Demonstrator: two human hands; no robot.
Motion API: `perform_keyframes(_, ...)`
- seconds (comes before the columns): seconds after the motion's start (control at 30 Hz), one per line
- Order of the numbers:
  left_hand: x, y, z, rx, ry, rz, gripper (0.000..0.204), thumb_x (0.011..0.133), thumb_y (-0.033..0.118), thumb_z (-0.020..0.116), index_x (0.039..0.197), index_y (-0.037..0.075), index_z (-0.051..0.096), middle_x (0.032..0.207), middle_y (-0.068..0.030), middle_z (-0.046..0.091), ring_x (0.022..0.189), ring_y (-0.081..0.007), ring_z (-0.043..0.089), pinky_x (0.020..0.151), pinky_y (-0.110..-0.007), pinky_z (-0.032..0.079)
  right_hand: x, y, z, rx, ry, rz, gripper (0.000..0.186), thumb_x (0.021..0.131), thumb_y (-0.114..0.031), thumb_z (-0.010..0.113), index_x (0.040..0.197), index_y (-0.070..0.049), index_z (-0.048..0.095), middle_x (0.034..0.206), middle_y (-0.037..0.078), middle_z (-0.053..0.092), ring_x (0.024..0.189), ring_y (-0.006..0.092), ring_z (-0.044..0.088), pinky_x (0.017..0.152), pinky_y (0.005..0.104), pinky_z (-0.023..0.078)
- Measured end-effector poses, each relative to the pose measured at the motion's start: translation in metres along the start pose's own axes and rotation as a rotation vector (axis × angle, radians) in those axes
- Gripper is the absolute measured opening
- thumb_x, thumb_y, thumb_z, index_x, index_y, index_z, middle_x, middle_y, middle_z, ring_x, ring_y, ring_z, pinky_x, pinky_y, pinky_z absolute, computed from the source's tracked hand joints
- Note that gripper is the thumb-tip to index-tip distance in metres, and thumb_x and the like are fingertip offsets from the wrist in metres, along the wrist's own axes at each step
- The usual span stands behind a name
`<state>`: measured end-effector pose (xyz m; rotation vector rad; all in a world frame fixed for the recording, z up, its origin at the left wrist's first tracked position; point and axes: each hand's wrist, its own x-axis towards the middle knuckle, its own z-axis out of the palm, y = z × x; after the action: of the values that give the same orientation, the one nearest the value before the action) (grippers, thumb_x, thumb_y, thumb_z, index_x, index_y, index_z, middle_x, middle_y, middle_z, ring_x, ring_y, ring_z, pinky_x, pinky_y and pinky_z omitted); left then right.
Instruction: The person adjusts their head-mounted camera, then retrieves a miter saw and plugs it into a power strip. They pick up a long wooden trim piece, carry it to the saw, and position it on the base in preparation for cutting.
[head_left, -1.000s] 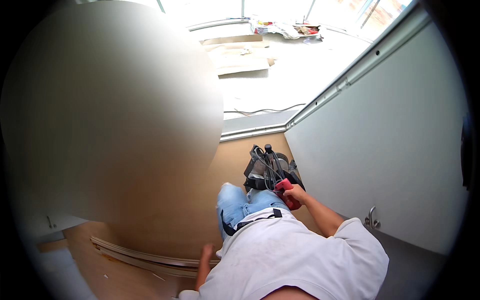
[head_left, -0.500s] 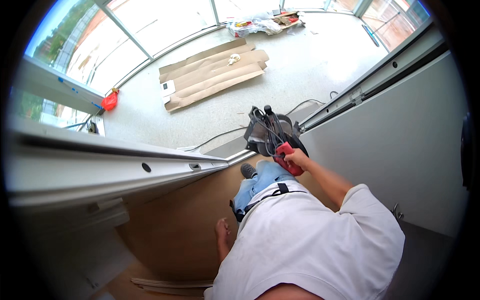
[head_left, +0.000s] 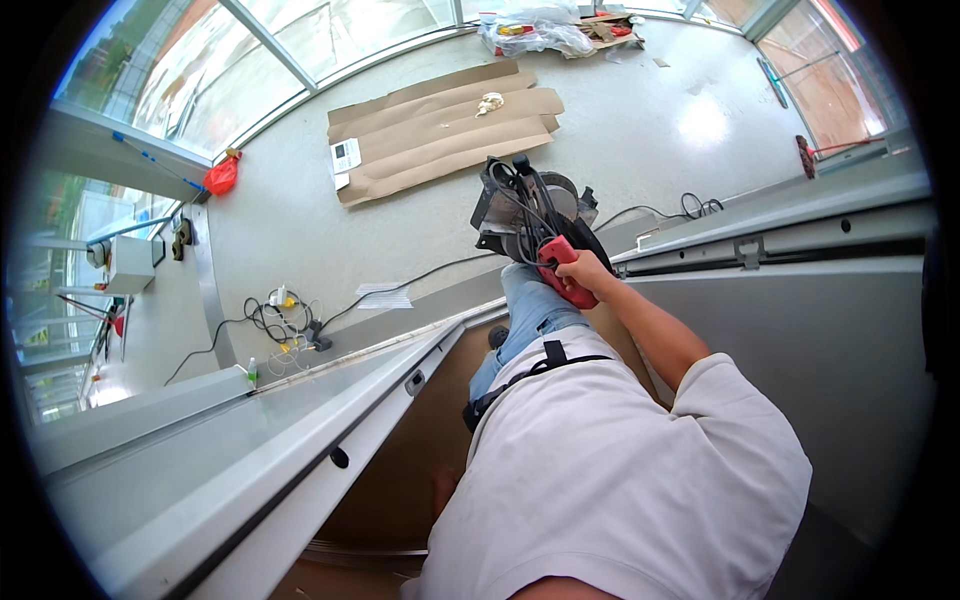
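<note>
One cable (head_left: pixel 420 274) across floor (head_left: pixel 640 130) | cardboard (head_left: pixel 440 135) beyond | right hand (head_left: pixel 588 272): red-handled power tool (head_left: pixel 552 252)

A white short-sleeved shirt (head_left: pixel 620 470), black belt (head_left: pixel 540 368), light blue jeans (head_left: pixel 538 310) and dark shoe (head_left: pixel 498 337) show

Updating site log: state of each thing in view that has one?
Red-handled power tool, held
Right hand, closed on power tool
Left hand, dim, grip unclear
Cardboard, spread out
Left door, open
Right door, open
Black cable, lying loose
</note>
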<state>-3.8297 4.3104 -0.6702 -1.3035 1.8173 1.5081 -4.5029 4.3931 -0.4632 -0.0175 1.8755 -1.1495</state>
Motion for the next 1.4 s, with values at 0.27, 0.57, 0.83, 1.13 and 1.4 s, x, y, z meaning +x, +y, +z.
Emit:
perform_keyframes(0.27, 0.036, 0.152, 0.074, -0.058, 0.040, -0.119, 0.024, 0.096, 0.026, 0.056, 0.102, 0.006, 0.068, 0.079, -0.0084, 0.063, 0.071, -0.0255, 0.059, 0.064, -0.040, 0.047, 0.124, -0.020, -0.054, -0.203, -0.119, 0.163, 0.014, 0.078, -0.009, 0.072, 0.088, -0.001, 0.066, 0.069, 0.006, 0.063, 0.054, 0.0158, 0.059, 0.051, 0.0300, 0.049)
perform_keyframes(0.57, 0.159, 0.352, 0.046, -0.333, 0.189, -0.184, 0.027, 0.093, 0.023, 0.055, 0.099, 0.001, 0.071, 0.084, -0.0140, 0.072, 0.081, -0.0323, 0.068, 0.075, -0.044, 0.053, 0.190, -0.101, -0.123, -0.054, -0.051, 0.235, 0.014, 0.077, -0.008, 0.070, 0.086, 0.000, 0.064, 0.068, 0.008, 0.062, 0.055, 0.0184, 0.059, 0.056, 0.0337, 0.050)
perform_keyframes(0.83, 0.189, 0.417, -0.022, -0.419, 0.362, -0.165, 0.023, 0.093, 0.018, 0.056, 0.100, 0.002, 0.072, 0.071, -0.0066, 0.066, 0.059, -0.0163, 0.060, 0.056, -0.032, 0.048, 0.220, -0.093, -0.136, 0.134, -0.038, 0.341, 0.011, 0.080, -0.007, 0.068, 0.088, -0.002, 0.062, 0.068, 0.006, 0.061, 0.056, 0.0180, 0.058, 0.055, 0.0314, 0.051)
perform_keyframes(1.13, 0.337, 0.464, -0.220, -0.197, 0.277, -0.251, 0.029, 0.092, 0.025, 0.053, 0.098, 0.005, 0.073, 0.080, -0.0152, 0.071, 0.080, -0.0317, 0.070, 0.077, -0.042, 0.054, 0.325, -0.150, -0.081, 0.311, 0.109, 0.376, 0.011, 0.086, -0.012, 0.069, 0.083, -0.004, 0.062, 0.068, 0.007, 0.060, 0.056, 0.0192, 0.059, 0.053, 0.0337, 0.053)
perform_keyframes(1.4, 0.454, 0.535, -0.305, -0.074, 0.175, -0.025, 0.025, 0.094, 0.019, 0.050, 0.101, 0.005, 0.070, 0.096, -0.0200, 0.071, 0.093, -0.0369, 0.068, 0.083, -0.046, 0.053, 0.449, -0.234, 0.001, 0.812, 0.193, 0.333, 0.014, 0.092, -0.018, 0.066, 0.083, -0.009, 0.061, 0.068, 0.004, 0.061, 0.058, 0.0197, 0.059, 0.066, 0.0427, 0.058)
